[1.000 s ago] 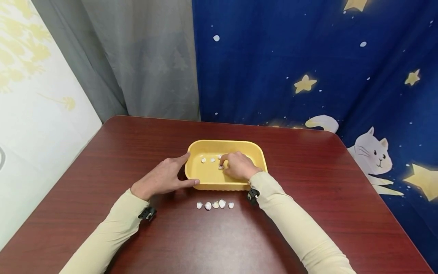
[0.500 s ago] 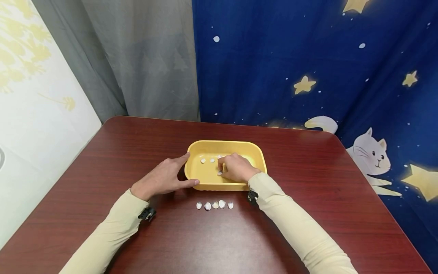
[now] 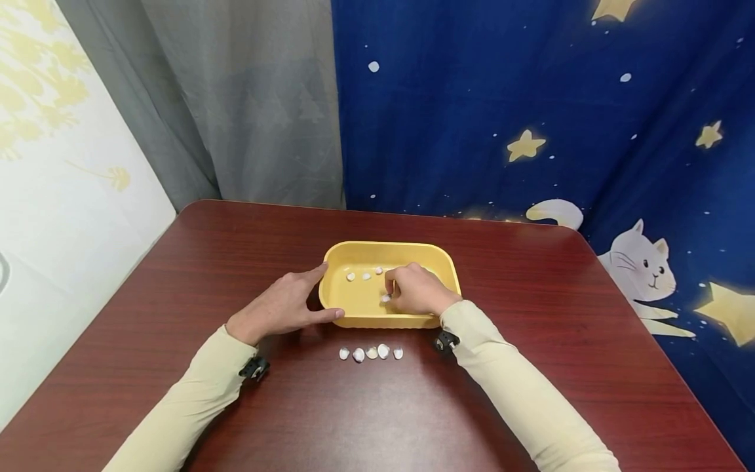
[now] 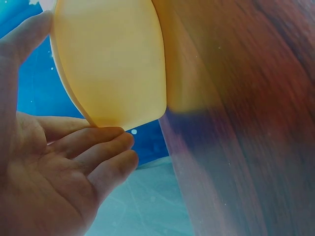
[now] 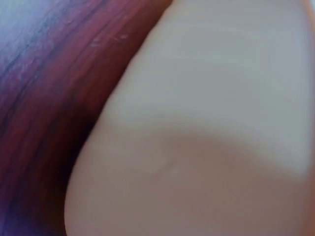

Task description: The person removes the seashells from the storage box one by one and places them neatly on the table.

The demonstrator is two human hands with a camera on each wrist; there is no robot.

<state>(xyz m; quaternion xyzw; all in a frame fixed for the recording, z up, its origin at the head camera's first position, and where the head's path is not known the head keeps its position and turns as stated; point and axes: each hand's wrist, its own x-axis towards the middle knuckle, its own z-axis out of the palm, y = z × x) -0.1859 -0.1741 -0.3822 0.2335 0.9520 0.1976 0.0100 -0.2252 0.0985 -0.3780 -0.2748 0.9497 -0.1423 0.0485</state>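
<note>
- Head view: the yellow tray (image 3: 360, 301) sat on the dark red table (image 3: 259, 246), its long axis running left to right, close to parallel with the table's far edge; its rounded short ends faced left and right.
- The left hand (image 3: 278, 308) touched the tray's left end, thumb and forefinger spread wide, thumb on the near rim.
- The right hand (image 3: 415, 290) reached inside over the near side, fingers bent downward, tips at a small white piece (image 3: 386, 298); whether they pinched it or only touched it, I could not tell.
- Three more pieces (image 3: 366, 276) lay toward the tray's far side in a left-to-right line, and a row of five pieces (image 3: 371, 353) lay on the table before it, in the same direction.
- Left wrist view: the left hand's fingers lay extended against the tray.
- Right wrist view: a blurred pale surface (image 5: 206, 98) covered most of it, beside the table; the right hand's grip could not be told.
</note>
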